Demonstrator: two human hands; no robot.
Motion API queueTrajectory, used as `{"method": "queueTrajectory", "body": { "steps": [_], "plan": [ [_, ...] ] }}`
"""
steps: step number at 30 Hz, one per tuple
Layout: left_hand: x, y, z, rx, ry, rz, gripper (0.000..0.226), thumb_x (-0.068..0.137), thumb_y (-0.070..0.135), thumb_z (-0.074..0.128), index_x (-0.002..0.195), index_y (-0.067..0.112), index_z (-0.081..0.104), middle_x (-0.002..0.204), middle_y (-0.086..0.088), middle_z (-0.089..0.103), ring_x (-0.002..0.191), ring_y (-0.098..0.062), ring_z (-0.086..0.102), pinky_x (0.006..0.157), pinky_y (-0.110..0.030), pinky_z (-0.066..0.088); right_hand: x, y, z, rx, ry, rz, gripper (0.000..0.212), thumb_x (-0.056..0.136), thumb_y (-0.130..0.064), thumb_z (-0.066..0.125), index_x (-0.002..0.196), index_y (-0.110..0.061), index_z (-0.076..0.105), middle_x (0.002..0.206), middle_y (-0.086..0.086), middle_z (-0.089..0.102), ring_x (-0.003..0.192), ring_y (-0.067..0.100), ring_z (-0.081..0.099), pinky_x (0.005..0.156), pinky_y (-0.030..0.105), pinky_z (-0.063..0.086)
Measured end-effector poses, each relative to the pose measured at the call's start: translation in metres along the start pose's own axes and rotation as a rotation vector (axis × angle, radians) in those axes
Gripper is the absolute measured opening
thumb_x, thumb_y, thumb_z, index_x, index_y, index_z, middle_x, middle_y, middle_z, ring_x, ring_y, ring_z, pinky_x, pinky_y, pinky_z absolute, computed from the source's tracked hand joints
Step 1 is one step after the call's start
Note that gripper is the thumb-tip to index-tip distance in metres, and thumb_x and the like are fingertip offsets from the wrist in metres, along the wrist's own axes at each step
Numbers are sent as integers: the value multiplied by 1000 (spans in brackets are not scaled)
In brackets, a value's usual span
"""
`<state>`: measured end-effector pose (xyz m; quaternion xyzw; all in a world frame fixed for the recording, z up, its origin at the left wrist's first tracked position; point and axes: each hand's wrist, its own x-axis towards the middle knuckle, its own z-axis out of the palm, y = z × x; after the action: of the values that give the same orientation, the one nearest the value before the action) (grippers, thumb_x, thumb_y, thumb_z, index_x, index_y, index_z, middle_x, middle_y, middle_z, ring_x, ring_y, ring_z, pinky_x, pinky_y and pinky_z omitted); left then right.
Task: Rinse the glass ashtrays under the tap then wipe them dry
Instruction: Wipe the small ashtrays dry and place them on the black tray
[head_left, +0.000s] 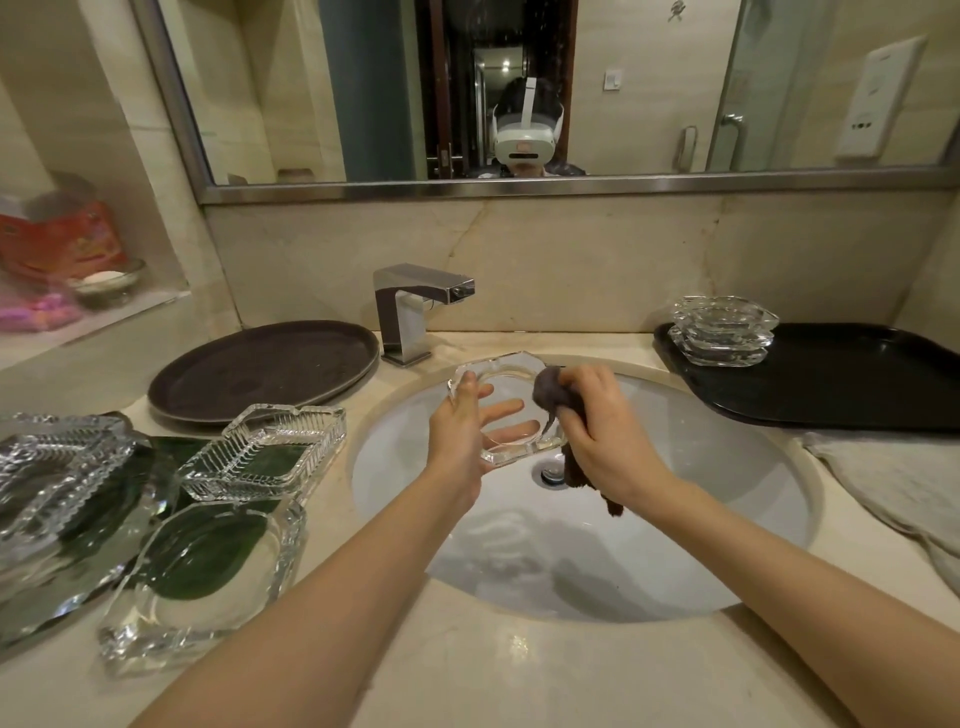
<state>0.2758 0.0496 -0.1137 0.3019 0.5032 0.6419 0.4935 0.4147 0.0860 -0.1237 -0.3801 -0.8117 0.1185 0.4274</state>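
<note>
A: Why work above the white oval sink basin (701, 467) in the beige marble tabletop (493, 670)?

B: Drips fall in; there is open room between the black rectangular tray (841, 384) and the round dark tray (265, 374).

A: And the clear octagonal glass ashtray (511, 415)?

B: Tilted above the drain, left hand (460, 434) gripping its left edge; right hand (605, 431) closed on a dark brown cloth (553, 397), seemingly wiping.

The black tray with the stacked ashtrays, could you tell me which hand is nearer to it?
Right. The right hand, gripping a brown cloth over the sink, is closer to the black tray; the left hand holds an ashtray farther left.
</note>
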Motion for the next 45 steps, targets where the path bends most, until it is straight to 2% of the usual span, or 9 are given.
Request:
{"method": "queueTrajectory", "body": {
  "steps": [5,12,17,21,26,32,36,41,45],
  "plan": [
    [2,0,0,-112,75,9,24,101,24,40,122,16,47,90,-4,66,60,-17,70,57,-33,56,-7,-20,16,101,73,131,7,92,-11,53,97,-11,56,108,0,36,104,19,39,85,17,31],
    [7,2,-1,-278,103,-87,12,100,19,44,108,14,50,75,-8,65,69,-21,61,61,-33,51,-16,-38,32,-54,13,-168,12,85,-10,55,94,-5,61,103,12,52,95,24,43,81,25,34],
    [5,0,5,-294,21,-100,19,103,13,34,121,17,38,112,-22,64,86,-33,66,71,-47,53,-3,-13,16,-43,150,-28,9,84,-5,58,91,-6,64,98,8,50,91,24,42,78,28,34],
    [8,-1,2,-234,48,-97,13,100,16,42,112,17,49,120,-18,61,105,-36,61,80,-48,53,-12,-22,21,-111,106,-160,8,81,-11,62,88,-7,65,97,10,55,90,23,42,76,25,34],
    [1,4,2,-113,-54,-64,17,102,13,36,118,16,42,108,-16,65,83,-29,66,81,-48,53,2,-9,14,-140,100,-90,7,85,-10,61,91,-9,64,101,6,51,94,25,40,79,28,33],
    [0,6,3,49,-234,-12,14,102,16,37,114,13,42,96,-11,68,72,-20,71,60,-32,58,7,-5,-2,219,94,169,19,91,-2,50,108,-7,47,107,3,43,99,17,45,82,15,37],
    [1,12,1,-56,-276,-49,8,100,18,42,105,14,47,99,-12,71,72,-22,72,68,-34,56,16,-17,-10,682,146,373,15,95,-11,49,108,-17,47,101,0,56,90,12,56,77,17,46],
    [0,14,7,-132,-280,-124,11,98,17,46,99,15,57,88,-5,68,73,-18,68,59,-30,57,18,-27,-23,1367,76,784,39,97,-39,41,78,-19,68,75,11,64,49,22,62,40,24,48],
    [1,8,7,-66,-219,-126,11,97,20,48,106,16,54,94,-4,61,83,-16,59,68,-29,50,9,-34,-19,1528,-30,796,51,92,-51,43,72,-14,73,74,6,71,65,20,68,62,28,54]
  ]
}}
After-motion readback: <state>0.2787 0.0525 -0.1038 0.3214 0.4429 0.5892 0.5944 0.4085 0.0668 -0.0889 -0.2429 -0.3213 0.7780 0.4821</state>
